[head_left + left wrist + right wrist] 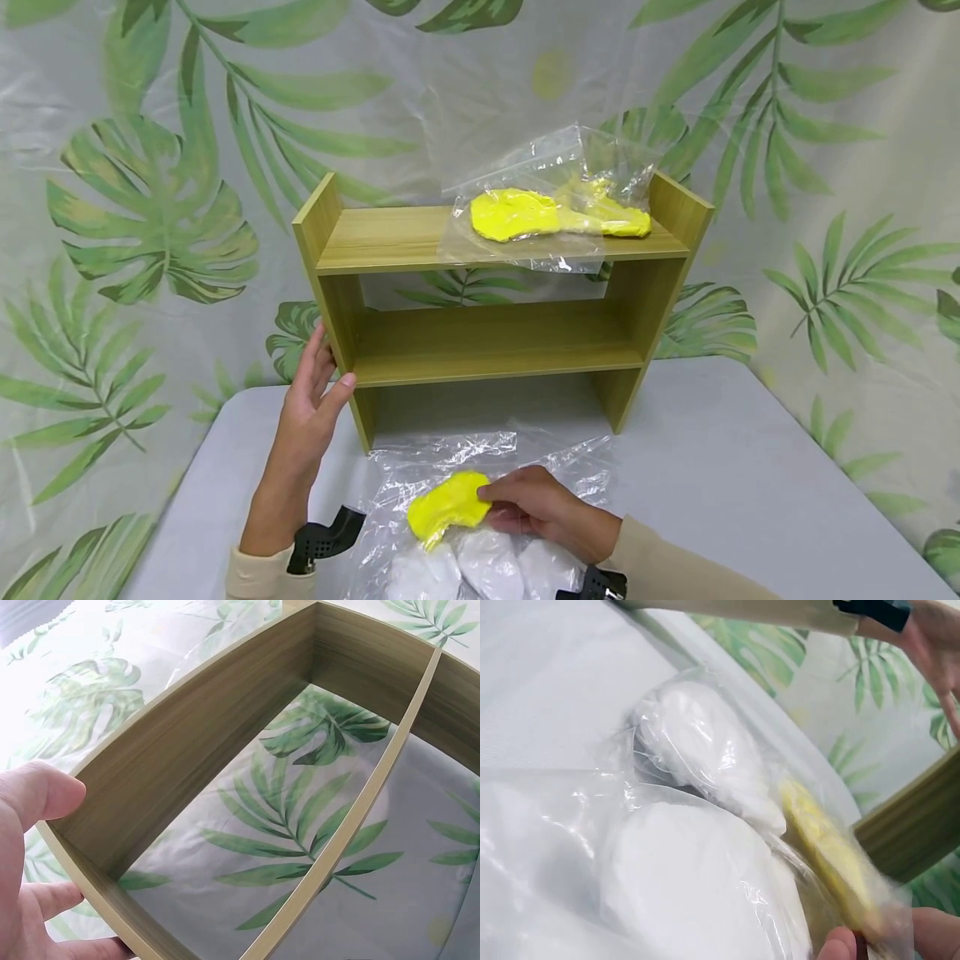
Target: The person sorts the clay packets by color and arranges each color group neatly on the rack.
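On the pale grey desk (pixel 712 467): a light-brown, wood-grain, two-board shelf (pixel 495 337) stands upright, long side facing the person, which probably leaves both boards easy to reach from the front.
Shelf top: bright yellow, flattened soft lumps (pixel 513 215) in clear plastic lie toward the right end. One bag or two, can't tell. The raised side panels likely help stop them sliding off the ends.
Lower board: pale wood surface shows, front side unblocked.
Left hand (pixel 309 408): at the shelf's left side panel (pixel 345 300), thumb at the front edge, fingers extended along the outer face. Spread wide, touching rather than wrapped; reads as a light brace so the shelf doesn't shift. Pressure: can't tell.
Right hand (pixel 536 500): thumb and fingers brought together in a pinch, nearly no gap, only the film and lump edge between them.
Pinched item: a bright yellow, flat, oblong lump (pixel 450 506) in a clear plastic bag, in front of the shelf at the near side of the desk. Edge hold probably suits it: soft contents, slick film, most of the face left uncovered.
White stock: rounded, soft-looking white lumps (pixel 491 562) in clear plastic, just beside and below the yellow one, grouped within easy reach, I'd guess. Contact between them: can't tell.
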A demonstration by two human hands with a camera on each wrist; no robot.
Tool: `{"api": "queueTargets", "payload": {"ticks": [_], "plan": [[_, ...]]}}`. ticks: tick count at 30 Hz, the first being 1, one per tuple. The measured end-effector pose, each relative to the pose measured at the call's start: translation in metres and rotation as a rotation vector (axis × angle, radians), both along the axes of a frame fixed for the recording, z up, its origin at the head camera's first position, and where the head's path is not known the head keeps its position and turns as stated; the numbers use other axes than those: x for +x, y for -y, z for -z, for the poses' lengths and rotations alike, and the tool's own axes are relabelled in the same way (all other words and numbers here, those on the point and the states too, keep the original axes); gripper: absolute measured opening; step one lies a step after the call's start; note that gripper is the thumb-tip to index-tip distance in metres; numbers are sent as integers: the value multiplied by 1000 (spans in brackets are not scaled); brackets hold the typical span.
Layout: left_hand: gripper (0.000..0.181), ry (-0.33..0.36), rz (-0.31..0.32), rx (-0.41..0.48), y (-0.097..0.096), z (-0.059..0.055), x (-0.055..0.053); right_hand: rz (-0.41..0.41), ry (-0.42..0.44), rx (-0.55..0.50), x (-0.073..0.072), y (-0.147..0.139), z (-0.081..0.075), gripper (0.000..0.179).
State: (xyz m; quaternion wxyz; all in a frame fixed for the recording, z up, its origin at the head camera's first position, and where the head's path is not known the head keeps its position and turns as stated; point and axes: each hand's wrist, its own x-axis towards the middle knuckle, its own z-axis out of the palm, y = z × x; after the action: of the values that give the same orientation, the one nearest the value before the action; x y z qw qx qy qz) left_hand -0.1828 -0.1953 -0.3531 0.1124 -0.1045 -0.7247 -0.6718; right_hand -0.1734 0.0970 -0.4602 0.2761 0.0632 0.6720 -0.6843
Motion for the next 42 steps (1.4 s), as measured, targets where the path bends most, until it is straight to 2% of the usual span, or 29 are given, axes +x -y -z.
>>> {"api": "queueTargets", "payload": {"ticks": [4, 10, 17, 18, 21, 23, 29, 35, 42], "plan": [[70, 4, -3, 6, -1, 1, 0, 30, 14, 47, -1, 4, 0, 30], [70, 1, -3, 9, -2, -1, 1, 36, 7, -18, -4, 0, 3, 12], [69, -14, 2, -9, -2, -1, 1, 2, -6, -55, -7, -9, 6, 13], [69, -15, 2, -8, -2, -1, 0, -3, -9, -59, -7, -10, 6, 20], [70, -20, 4, -5, -1, 0, -1, -13, -9, -71, -8, -13, 8, 60], [70, -20, 5, -3, -1, 0, -1, -10, -13, -84, -10, -16, 9, 80], [70, -21, 5, -4, 0, 0, -1, 13, -27, -98, -13, -24, 8, 76], [71, -28, 5, -3, -1, -2, 0, 3, -68, -95, -13, -37, -2, 70], [70, -22, -1, -1, 0, -2, 1, -23, -90, -143, -14, -50, -13, 52]]}}
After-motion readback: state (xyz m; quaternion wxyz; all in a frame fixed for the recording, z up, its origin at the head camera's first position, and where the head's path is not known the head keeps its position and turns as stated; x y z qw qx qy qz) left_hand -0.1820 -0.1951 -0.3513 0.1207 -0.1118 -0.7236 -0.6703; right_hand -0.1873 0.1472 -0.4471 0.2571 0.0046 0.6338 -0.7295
